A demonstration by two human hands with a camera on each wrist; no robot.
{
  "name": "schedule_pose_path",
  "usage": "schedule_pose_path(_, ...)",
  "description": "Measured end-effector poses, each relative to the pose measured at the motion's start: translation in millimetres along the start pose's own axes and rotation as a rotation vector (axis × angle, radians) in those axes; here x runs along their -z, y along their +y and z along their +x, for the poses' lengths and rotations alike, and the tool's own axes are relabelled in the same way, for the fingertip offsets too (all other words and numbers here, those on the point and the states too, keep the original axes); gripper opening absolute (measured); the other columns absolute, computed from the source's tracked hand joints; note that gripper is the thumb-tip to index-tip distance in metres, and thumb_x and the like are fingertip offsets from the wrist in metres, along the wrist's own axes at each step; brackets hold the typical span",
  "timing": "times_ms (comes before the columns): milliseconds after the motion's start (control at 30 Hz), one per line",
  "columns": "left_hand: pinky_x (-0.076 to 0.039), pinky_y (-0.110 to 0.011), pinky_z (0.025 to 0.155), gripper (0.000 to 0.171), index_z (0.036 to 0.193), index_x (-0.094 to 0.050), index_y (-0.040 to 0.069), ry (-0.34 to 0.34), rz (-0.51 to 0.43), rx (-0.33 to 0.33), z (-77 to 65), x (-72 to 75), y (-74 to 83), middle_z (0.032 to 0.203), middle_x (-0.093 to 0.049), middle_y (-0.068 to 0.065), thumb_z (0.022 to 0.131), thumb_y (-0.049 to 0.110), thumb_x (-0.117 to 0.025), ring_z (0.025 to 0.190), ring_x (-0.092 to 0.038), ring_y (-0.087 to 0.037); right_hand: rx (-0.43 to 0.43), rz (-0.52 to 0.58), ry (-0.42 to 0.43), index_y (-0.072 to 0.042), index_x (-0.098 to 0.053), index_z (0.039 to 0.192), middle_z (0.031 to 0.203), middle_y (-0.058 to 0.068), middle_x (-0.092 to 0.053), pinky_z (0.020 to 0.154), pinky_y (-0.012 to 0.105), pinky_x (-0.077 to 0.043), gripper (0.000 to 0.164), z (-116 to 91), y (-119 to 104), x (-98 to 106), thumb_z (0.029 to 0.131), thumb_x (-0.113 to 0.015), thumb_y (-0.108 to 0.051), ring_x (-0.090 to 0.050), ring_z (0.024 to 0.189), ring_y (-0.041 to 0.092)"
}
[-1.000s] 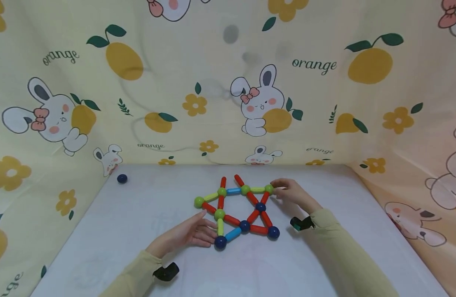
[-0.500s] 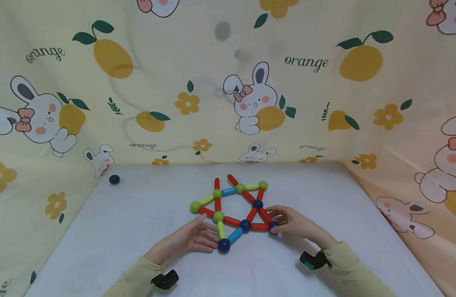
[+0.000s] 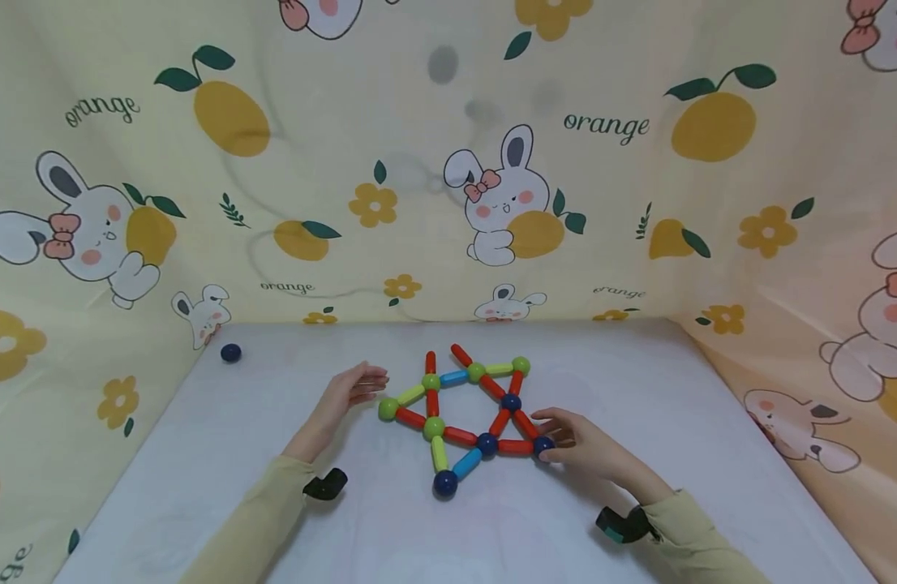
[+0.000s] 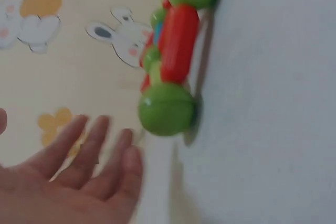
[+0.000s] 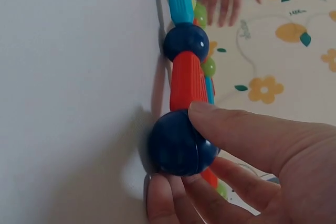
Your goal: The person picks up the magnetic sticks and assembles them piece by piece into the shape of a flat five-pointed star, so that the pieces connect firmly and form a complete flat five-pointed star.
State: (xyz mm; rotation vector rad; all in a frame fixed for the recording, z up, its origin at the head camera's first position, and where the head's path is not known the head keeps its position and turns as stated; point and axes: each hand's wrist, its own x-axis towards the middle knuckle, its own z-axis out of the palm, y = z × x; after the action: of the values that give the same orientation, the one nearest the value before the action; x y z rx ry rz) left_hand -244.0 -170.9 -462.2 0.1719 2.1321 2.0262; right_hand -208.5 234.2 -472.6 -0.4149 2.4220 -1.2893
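Note:
A flat frame of red, blue and yellow-green rods [image 3: 459,436] joined by green and dark blue balls lies on the white table. My right hand [image 3: 583,446] pinches the dark blue ball [image 5: 176,145] at the frame's right corner, thumb on one side and fingers on the other. My left hand [image 3: 339,403] is held with fingers extended to the left of the frame. In the left wrist view, its fingertips are close to the leftmost green ball [image 4: 167,109] but apart from it. Two red rods [image 3: 461,354] stick out from the frame's far side.
A loose dark blue ball [image 3: 231,353] lies at the table's far left corner. A patterned cloth [image 3: 419,186] with rabbits and oranges rises behind and beside the white table [image 3: 346,519].
My left hand has left the near dark blue ball and moved away to the frame's far left side. The right hand has come from the far right green ball to the right dark blue ball.

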Motion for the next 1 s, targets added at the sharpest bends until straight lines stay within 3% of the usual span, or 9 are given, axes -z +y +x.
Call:
schedule_pose_path(133, -0.037, -0.046, 0.104, 0.078, 0.131, -0.049, -0.009, -0.080, 0.028, 0.120, 1.1, 1.5, -10.7, 0.128, -0.056, -0.023, 0.099, 0.059, -0.028, 0.120, -0.052, -0.033, 0.001, -0.012, 0.008, -0.004, -0.052, 0.131, 0.119, 0.014, -0.060, 0.089, 0.046, -0.050, 0.055, 0, 4, 5, 0.082, -0.076, -0.013, -0.059, 0.103, 0.030)
schedule_pose_path(233, -0.038, -0.044, 0.104, 0.084, 0.133, -0.047, -0.007, -0.124, 0.004, 0.166, -3.6, 0.9, -14.8, 0.127, -0.057, -0.020, 0.096, 0.065, -0.027, 0.118, -0.054, -0.029, -0.001, -0.020, 0.048, -0.003, -0.054, 0.128, 0.115, 0.013, -0.062, 0.088, 0.044, -0.051, 0.049, 2, 8, 12, 0.084, -0.074, -0.012, -0.059, 0.102, 0.029)
schedule_pose_path(533, -0.044, -0.042, 0.099, 0.085, 0.138, -0.039, -0.009, -0.354, -0.149, 0.228, -32.1, -2.8, -11.4, 0.130, -0.054, -0.024, 0.097, 0.063, -0.022, 0.113, -0.058, -0.031, -0.071, -0.041, 0.193, -0.001, -0.057, 0.126, 0.122, 0.017, -0.058, 0.092, 0.049, -0.048, 0.038, 25, 12, 32, 0.090, -0.065, -0.008, -0.057, 0.107, 0.034)
schedule_pose_path(767, -0.040, -0.043, 0.102, 0.083, 0.142, -0.034, -0.007, -0.559, -0.255, 0.271, -51.7, -14.6, -13.4, 0.134, -0.051, -0.023, 0.098, 0.062, -0.017, 0.120, -0.053, -0.033, -0.073, -0.035, 0.220, 0.001, -0.055, 0.127, 0.126, 0.021, -0.056, 0.094, 0.050, -0.046, 0.036, 42, 15, 37, 0.091, -0.060, -0.004, -0.054, 0.113, 0.039)
schedule_pose_path(900, -0.040, -0.046, 0.102, 0.082, 0.143, -0.032, -0.007, -0.565, -0.262, 0.245, -53.1, -13.2, -12.3, 0.136, -0.047, -0.027, 0.099, 0.060, -0.016, 0.123, -0.049, -0.038, -0.080, -0.024, 0.228, 0.002, -0.055, 0.127, 0.127, 0.021, -0.055, 0.095, 0.050, -0.046, 0.036, 47, 16, 37, 0.092, -0.060, -0.004, -0.053, 0.114, 0.041)
schedule_pose_path(1000, -0.037, -0.052, 0.102, 0.081, 0.141, -0.030, -0.011, -0.465, -0.234, 0.160, -44.5, 2.6, -6.9, 0.136, -0.044, -0.032, 0.100, 0.057, -0.017, 0.124, -0.045, -0.044, -0.088, -0.027, 0.231, 0.001, -0.056, 0.127, 0.127, 0.021, -0.055, 0.095, 0.051, -0.045, 0.036, 47, 18, 37, 0.091, -0.060, -0.005, -0.053, 0.114, 0.040)
